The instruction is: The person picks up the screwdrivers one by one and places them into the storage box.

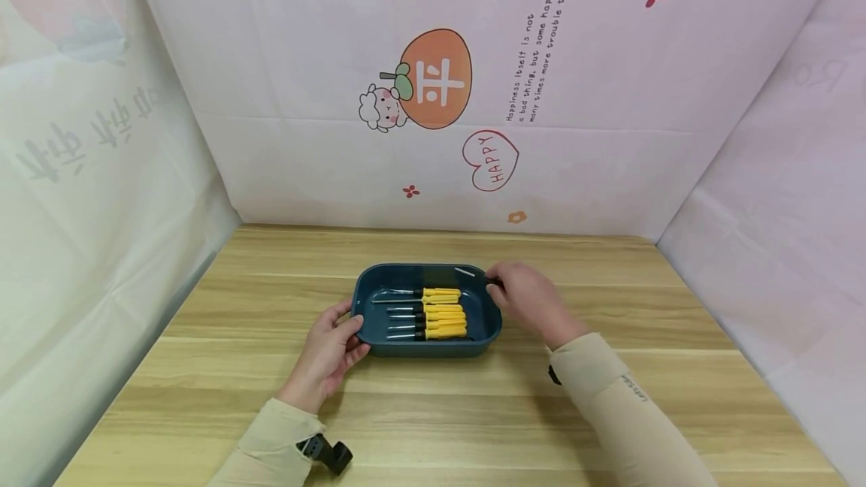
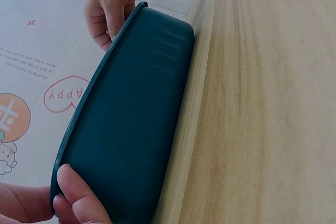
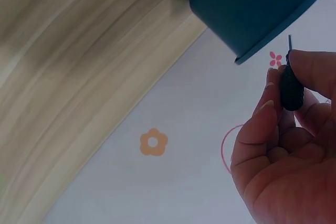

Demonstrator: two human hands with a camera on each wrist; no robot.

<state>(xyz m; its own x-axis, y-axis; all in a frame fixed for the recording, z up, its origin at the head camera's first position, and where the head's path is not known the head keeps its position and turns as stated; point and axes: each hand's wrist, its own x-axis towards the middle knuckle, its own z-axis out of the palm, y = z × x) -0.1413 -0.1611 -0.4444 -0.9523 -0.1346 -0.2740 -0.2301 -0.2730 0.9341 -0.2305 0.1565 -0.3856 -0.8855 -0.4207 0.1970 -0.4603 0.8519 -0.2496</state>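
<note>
A dark teal plastic tray sits on the wooden table, holding several screwdrivers with yellow handles and thin metal shafts that point left. My left hand grips the tray's left end, thumb over the rim; the left wrist view shows fingers curled against the outer wall. Over the tray's right end, my right hand pinches a small black-handled screwdriver between thumb and fingers. Its thin shaft points left, above the tray's back right corner. Part of its handle is hidden by my fingers in the head view.
The wooden table extends around the tray on all sides. A white printed cloth stands as a wall behind it, with more cloth walls at left and right.
</note>
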